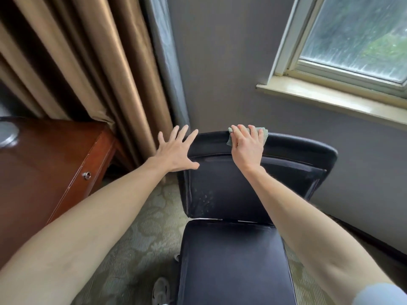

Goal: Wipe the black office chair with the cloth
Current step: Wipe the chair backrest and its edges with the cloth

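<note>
Item, nearest: pale blue sleeve (381, 293) at the lower right corner; grey shoe (160, 290) on the floor beside the seat's left edge. Floor: carpet (136, 238), olive-green, woven with a leafy pattern. Black office chair (233, 260), smooth leather-like covering, facing the person; seat flat and roughly rectangular with rounded corners, backrest (220, 194) upright behind it, dull and speckled with pale marks low on its left side, topped by a padded, gently curved rim. Left hand (176, 150): held flat at the backrest's upper left corner, fingers straight and spread wide apart, gripping nothing; whether the palm touches the chair cannot be told. Right hand (247, 146): laid palm down on the top rim of the backrest, fingers close together and flat over the cloth (263, 133), pressing it to the rim. Cloth: pale green, soft and napped, folded small, showing past the fingertips and at the left of the hand. To the left: wooden worktop (55, 161), red-brown, glossy, with a small metal keyhole (86, 175) on its front and a round silver object (7, 134) at its far left edge. Behind: brown curtain (77, 62), satiny, in deep vertical folds; grey curtain (167, 73) just beside it; plain grey wall (220, 62). Farthest, upper right: window (356, 36), white frame, rippled glass, over a pale stone sill (330, 100).
</note>
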The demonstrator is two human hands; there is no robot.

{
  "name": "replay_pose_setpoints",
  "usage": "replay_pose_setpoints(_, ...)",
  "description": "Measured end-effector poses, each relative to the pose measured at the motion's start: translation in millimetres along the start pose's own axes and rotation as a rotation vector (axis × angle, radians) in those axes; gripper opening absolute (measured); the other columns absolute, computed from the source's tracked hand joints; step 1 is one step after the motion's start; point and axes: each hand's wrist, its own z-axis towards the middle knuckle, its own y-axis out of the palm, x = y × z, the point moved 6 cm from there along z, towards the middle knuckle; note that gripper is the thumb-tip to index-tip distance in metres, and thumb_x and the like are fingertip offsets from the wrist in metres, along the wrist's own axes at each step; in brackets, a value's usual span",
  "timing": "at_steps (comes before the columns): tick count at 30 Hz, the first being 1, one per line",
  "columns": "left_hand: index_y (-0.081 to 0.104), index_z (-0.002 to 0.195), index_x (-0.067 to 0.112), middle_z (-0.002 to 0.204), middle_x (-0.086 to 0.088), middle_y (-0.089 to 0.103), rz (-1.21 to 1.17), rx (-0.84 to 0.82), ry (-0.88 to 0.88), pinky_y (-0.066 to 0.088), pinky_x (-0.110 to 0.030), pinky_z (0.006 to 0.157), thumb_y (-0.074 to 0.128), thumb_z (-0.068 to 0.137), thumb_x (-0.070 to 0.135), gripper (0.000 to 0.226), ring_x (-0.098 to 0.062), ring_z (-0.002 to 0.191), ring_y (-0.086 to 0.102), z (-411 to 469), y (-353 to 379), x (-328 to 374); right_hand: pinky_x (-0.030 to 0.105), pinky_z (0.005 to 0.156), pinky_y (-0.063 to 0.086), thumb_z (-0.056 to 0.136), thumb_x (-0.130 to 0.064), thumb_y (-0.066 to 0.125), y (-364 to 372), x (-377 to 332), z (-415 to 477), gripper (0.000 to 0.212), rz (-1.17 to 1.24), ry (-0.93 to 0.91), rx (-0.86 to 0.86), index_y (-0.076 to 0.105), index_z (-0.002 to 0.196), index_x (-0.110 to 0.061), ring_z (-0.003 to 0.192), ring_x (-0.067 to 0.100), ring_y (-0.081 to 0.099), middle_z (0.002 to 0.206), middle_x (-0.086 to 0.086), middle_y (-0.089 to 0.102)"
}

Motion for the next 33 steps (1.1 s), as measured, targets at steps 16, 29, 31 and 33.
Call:
replay_pose_setpoints(16, 0.007, 0.155, 0.032, 0.164, -0.004, 0.001, -0.048, 0.11, 0.092, 0.001, -0.06, 0.115, 0.033, 0.099, 0.049, 0.064, -0.028, 0.149, -0.009, 12, -15, 51, 0.05, 0.117, 0.015, 0.104, -0.036, 0.032, -23, 18, -9, 0.053, -0.041, -0.028, -0.216, 0.027, 0.15, -0.012, 0.143, 0.026, 0.025, 0.153, 0.009, 0.034)
replay_pose_setpoints(29, 0.0, 0.156, 0.029, 0.164, -0.003, 0.001, 0.015, 0.15, 0.109, 0.008, -0.048, 0.119, 0.025, 0.104, 0.043, 0.059, -0.027, 0.149, 0.005, 44, 5, 94, 0.063, 0.111, 0.018, 0.1, -0.03, 0.043, -22, 39, -10, 0.049, -0.164, -0.127, -0.234, 0.036, 0.146, -0.016, 0.137, 0.02, 0.033, 0.142, 0.001, 0.044)
replay_pose_setpoints(31, 0.003, 0.156, 0.026, 0.164, -0.004, 0.005, 0.006, 0.184, 0.089, 0.009, -0.045, 0.119, 0.027, 0.105, 0.041, 0.059, -0.026, 0.149, 0.008, 40, 7, 77, 0.065, 0.109, 0.021, 0.099, -0.03, 0.044, -20, 36, -8, 0.045, -0.172, -0.124, -0.173, 0.043, 0.141, -0.015, 0.13, 0.022, 0.04, 0.134, 0.001, 0.05)
replay_pose_setpoints(33, 0.005, 0.156, 0.023, 0.163, -0.004, 0.008, -0.011, 0.211, 0.062, 0.01, -0.043, 0.119, 0.03, 0.104, 0.039, 0.059, -0.025, 0.149, 0.009, 35, 10, 58, 0.067, 0.107, 0.023, 0.099, -0.032, 0.044, -18, 33, -5, 0.042, -0.181, -0.095, -0.143, 0.046, 0.138, -0.015, 0.125, 0.024, 0.044, 0.129, 0.003, 0.053)
